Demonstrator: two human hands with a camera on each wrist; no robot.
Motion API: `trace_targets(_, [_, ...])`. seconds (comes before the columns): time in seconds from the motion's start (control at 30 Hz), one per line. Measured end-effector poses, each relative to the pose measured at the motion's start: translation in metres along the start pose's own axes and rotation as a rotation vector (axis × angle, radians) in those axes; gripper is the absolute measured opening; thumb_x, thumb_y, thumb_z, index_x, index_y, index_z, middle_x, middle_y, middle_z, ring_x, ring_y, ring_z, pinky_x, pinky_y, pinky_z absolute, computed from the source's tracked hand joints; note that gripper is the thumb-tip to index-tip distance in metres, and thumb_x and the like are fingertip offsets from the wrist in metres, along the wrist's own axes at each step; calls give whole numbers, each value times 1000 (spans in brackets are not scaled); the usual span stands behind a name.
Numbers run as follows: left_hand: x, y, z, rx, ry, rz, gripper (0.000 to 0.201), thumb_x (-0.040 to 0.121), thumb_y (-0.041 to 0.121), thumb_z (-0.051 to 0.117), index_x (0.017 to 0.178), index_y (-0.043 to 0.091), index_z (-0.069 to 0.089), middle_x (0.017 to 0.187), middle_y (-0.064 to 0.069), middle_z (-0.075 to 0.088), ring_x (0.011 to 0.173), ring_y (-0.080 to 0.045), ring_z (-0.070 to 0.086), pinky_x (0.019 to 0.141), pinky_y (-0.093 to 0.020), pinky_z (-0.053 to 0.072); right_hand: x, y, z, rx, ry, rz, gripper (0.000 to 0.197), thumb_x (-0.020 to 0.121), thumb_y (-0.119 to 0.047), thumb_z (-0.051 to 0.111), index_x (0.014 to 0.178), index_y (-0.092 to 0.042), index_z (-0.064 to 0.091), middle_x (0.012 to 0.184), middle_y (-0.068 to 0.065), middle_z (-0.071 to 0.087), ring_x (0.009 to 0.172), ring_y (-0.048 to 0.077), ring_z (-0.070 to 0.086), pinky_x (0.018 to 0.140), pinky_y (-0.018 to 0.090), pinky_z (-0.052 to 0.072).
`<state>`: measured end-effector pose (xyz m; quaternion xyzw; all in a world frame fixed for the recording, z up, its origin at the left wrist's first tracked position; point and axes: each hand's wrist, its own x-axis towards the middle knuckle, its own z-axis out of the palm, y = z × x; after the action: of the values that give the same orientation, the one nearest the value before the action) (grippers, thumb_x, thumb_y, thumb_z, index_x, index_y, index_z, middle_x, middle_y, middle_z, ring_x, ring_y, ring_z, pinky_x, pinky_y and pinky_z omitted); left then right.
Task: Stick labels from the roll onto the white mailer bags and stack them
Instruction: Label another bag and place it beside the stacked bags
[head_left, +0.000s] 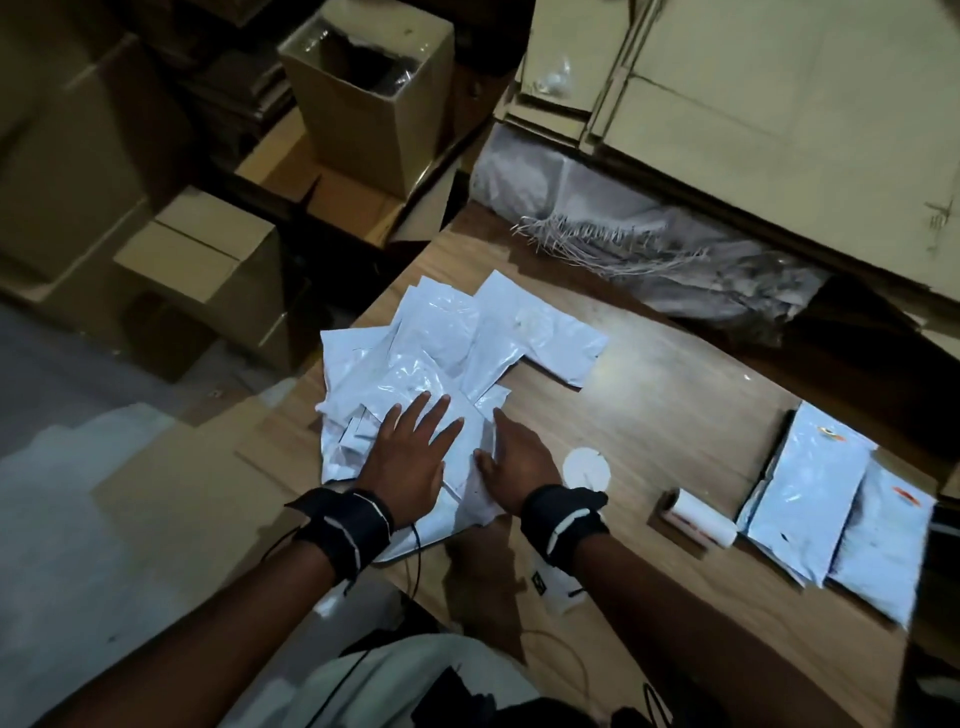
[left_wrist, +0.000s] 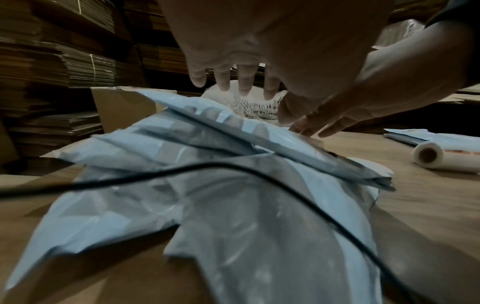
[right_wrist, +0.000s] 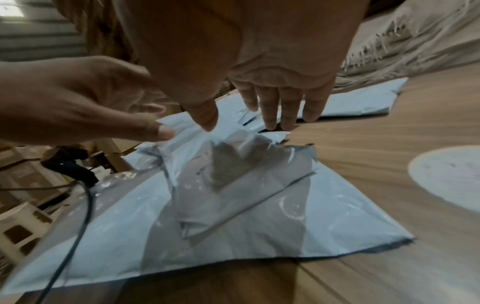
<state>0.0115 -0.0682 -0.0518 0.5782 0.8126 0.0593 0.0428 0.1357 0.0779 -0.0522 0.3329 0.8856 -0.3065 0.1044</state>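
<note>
Both hands sit on the loose pile of mailer bags (head_left: 415, 364), probably to pick one: left hand (head_left: 410, 452) flat, fingers spread; right hand (head_left: 519, 457) fingers straight. The label roll (head_left: 698, 512) waits right, beside the labelled stack (head_left: 831, 493).

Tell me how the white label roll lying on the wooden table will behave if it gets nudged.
The white label roll lies on its side on the wooden table, so it would probably roll if nudged across its axis. Its hollow core, seen in the left wrist view, suggests it is light. Its loose end may unwind.
</note>
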Motion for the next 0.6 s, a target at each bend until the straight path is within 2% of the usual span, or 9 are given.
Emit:
trace_targets(0.07, [-5, -7, 2, 11, -30, 11, 66, 72, 25, 75, 135, 18, 55, 151, -12, 41, 138, -35, 39, 108, -55, 36, 3, 1, 0, -24, -30, 27, 70, 94, -34, 54, 153, -14, 22, 139, 13, 51, 125, 31, 48, 103, 36, 39])
trace_targets(0.13, [-8, -12, 5, 20, -69, 15, 67, 70, 25, 79, 133, 18, 57, 149, -12, 44, 136, -34, 42, 107, -53, 38, 6, -1, 1, -21, -17, 40, 67, 91, -31, 56, 150, -15, 28, 131, 12, 58, 119, 34, 54, 98, 38, 44])
trace_targets(0.27, [-7, -17, 10, 5, -92, 28, 69, 70, 24, 82, 134, 18, 57, 151, -10, 41, 138, -33, 41, 108, -50, 38, 8, -2, 5, -16, 40, 50, 61, 85, -29, 59, 143, -18, 41, 124, 10, 60, 112, 34, 54, 96, 38, 43])
trace_targets(0.37, [-6, -19, 9, -16, -85, 50, 75, 67, 21, 84, 136, 18, 55, 151, -10, 41, 137, -33, 42, 108, -50, 38, 9, -3, 2, 28, 56, 49, 40, 83, -28, 58, 123, -22, 57, 114, 7, 63, 105, 31, 56, 87, 35, 46])
trace_targets(0.43, [-6, -21, 7, -17, -75, 72, 78, 67, 21, 81, 138, 19, 51, 152, -10, 40, 137, -32, 41, 108, -49, 36, 9, -4, -3, 107, 43, 58, 27, 86, -27, 58, 111, -18, 64, 111, 7, 64, 103, 28, 58, 84, 34, 47])
trace_targets(0.53, [-5, -21, 4, -15, -47, 100, 90, 66, 23, 80, 146, 19, 40, 157, -11, 31, 142, -33, 33, 112, -50, 30, 5, -3, -12, 237, 28, 104, 21, 92, -28, 59, 110, -16, 63, 108, 1, 64, 100, 22, 58, 78, 27, 40])
trace_targets(0.6, [-3, -19, 0, 0, -34, 101, 97, 69, 31, 80, 151, 18, 29, 161, -13, 18, 147, -34, 20, 116, -51, 23, 2, -1, -17, 310, 29, 117, 17, 92, -28, 61, 106, -19, 62, 99, -5, 63, 95, 19, 57, 75, 25, 37])
